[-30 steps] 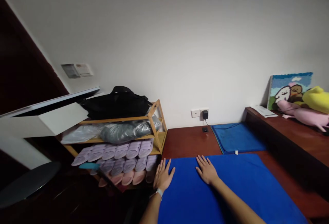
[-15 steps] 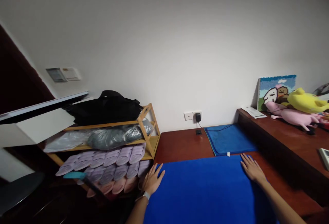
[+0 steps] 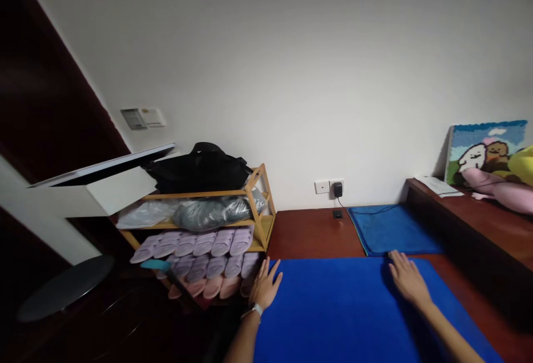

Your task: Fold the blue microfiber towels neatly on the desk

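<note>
A bright blue cloth [image 3: 333, 302] lies spread over the reddish-brown wooden table [image 3: 308, 232]. My left hand [image 3: 265, 285], with a pale band on its wrist, rests at the cloth's left edge, fingers apart. My right hand [image 3: 408, 278] lies over the far right part of the cloth, fingers stretched forward near its back edge. Neither hand grips anything. Just beyond the cloth is a folded darker blue cloth [image 3: 395, 232], close to my right fingertips.
Left of the table stands a wooden rack [image 3: 260, 207] with several slippers [image 3: 204, 242], plastic-wrapped bundles and a black bag [image 3: 202, 170]. A black plug [image 3: 338, 189] sits in the wall socket. On the right, a raised ledge [image 3: 466, 216] carries a pink plush toy [image 3: 503, 191] and a picture [image 3: 485, 149].
The view has turned left, so the scene sits further right. My right hand has shifted inward over the cloth, and the cloth's right side now extends beyond it. My left hand stays at the left edge.
</note>
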A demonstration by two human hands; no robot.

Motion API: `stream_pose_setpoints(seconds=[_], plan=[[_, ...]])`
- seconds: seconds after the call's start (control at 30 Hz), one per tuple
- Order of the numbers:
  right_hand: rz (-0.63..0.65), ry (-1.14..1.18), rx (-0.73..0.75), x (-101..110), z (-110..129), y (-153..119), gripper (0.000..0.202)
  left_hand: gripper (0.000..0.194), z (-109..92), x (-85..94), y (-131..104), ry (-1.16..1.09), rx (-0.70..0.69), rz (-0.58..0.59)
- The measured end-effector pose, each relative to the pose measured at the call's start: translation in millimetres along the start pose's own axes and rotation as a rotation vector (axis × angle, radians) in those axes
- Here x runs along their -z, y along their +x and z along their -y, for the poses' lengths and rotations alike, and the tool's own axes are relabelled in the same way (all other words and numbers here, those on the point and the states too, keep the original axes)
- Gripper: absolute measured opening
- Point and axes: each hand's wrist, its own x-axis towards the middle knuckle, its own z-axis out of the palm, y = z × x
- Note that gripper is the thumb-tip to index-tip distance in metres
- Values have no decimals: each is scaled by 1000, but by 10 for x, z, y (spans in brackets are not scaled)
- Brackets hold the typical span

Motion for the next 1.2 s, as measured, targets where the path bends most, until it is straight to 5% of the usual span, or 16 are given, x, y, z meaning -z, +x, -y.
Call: stream_pose_setpoints(seconds=[0.17, 0.23, 0.3, 0.4, 0.67, 0.8, 1.0, 1.2], plan=[[92, 197, 350, 96, 1695, -81, 70, 55, -3, -3, 16, 12, -4, -3], [168, 232, 402, 64, 2086, -106, 71, 56, 2, -3, 29, 22, -4, 1], [220, 239, 404, 9, 2185, -125, 72, 57, 13, -6, 43, 35, -4, -1], [224, 221, 355, -57, 1833, -140, 72, 57, 29, -12, 63, 43, -9, 2], [216, 68, 20, 84, -348, -39, 71, 56, 22, 13, 102, 68, -7, 15], [200, 15, -63, 62, -1050, 40, 71, 56, 23, 20, 120, 73, -9, 16], [140, 4, -49, -34, -1223, 19, 74, 57, -29, 58, 84, 77, 9, 34], [141, -27, -127, 237, -909, -19, 74, 67, -39, 35, 39, 51, 18, 38]])
